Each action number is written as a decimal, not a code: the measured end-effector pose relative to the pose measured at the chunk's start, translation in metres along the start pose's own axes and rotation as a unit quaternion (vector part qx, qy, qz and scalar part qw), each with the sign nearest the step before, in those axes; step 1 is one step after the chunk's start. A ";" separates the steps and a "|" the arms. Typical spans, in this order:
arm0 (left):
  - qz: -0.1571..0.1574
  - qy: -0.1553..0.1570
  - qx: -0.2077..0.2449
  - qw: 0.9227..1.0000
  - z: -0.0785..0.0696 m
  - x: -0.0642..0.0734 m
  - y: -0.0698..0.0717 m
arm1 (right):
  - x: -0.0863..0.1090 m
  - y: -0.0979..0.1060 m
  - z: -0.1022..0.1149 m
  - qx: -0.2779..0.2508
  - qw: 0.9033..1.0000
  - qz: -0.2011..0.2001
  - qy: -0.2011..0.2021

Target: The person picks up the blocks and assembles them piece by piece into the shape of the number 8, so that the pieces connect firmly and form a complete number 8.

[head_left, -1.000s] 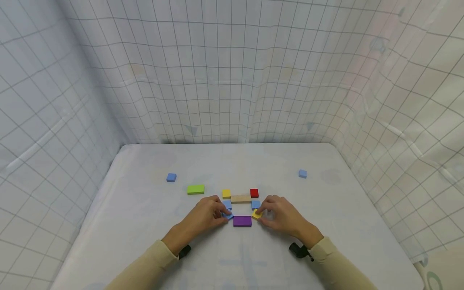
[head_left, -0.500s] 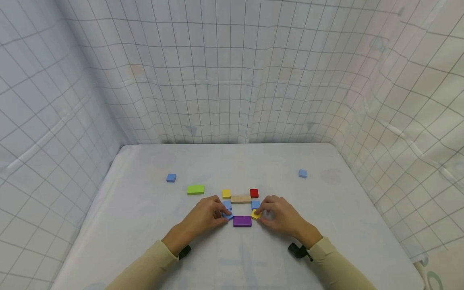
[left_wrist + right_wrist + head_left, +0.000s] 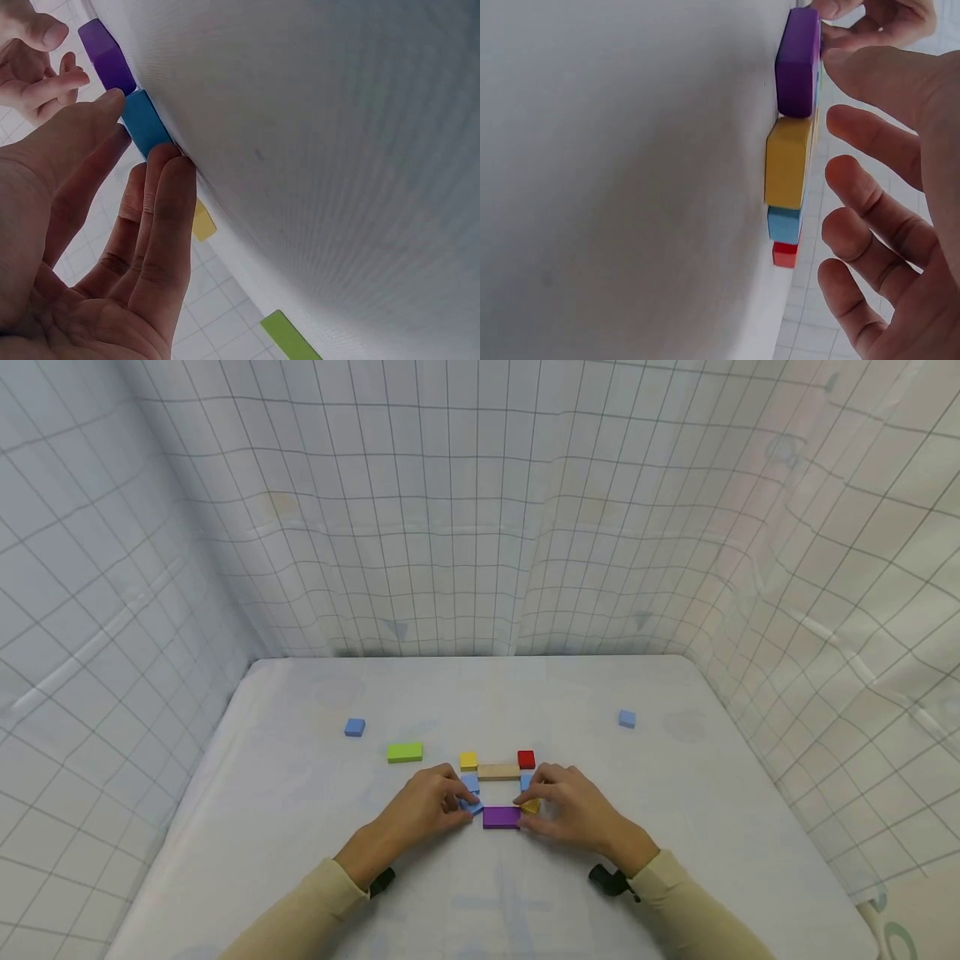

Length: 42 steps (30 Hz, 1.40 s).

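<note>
My left hand (image 3: 429, 802) pinches a blue block (image 3: 147, 124) between thumb and fingertips, at the left end of a purple block (image 3: 498, 818). The blue block stands tilted against the purple block's corner. My right hand (image 3: 573, 810) is over the purple block's right end, its fingers spread and slightly bent. In the right wrist view its thumb tip is beside the purple block and its other fingertips hover off a yellow block (image 3: 786, 163). That yellow block touches the purple one, with a light blue block (image 3: 784, 225) behind it.
Behind the hands lie a plain wood block (image 3: 498, 772), a yellow block (image 3: 468, 762) and a red block (image 3: 527, 760). A green block (image 3: 405, 752) is off to the left. Separate blue blocks lie far left (image 3: 355, 727) and far right (image 3: 627, 719). Gridded curtains surround the white table.
My right hand has shifted left, from pinching the yellow block to over the purple block's right end, fingers loosened. The left hand has stayed in place on its blue block.
</note>
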<state>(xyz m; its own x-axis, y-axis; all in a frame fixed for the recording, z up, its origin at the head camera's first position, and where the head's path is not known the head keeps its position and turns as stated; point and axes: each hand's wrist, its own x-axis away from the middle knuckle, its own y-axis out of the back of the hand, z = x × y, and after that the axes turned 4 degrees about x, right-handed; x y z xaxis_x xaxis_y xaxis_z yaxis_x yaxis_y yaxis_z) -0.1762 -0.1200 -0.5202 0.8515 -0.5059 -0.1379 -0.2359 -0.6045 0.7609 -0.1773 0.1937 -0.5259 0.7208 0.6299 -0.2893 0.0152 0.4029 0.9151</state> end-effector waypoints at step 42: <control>-0.052 0.072 -0.002 0.996 -0.002 -0.010 0.015 | -0.011 -0.003 -0.028 -0.089 0.988 -0.005 -0.123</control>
<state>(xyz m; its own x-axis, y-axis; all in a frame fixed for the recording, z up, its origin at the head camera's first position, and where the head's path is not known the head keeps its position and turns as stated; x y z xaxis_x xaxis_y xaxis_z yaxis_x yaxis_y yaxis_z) -0.1871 -0.1229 -0.5065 0.9299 -0.3463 -0.1237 -0.1411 -0.6467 0.7496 -0.2047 0.2041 -0.5337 0.8679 0.4544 -0.2007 -0.0841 0.5326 0.8422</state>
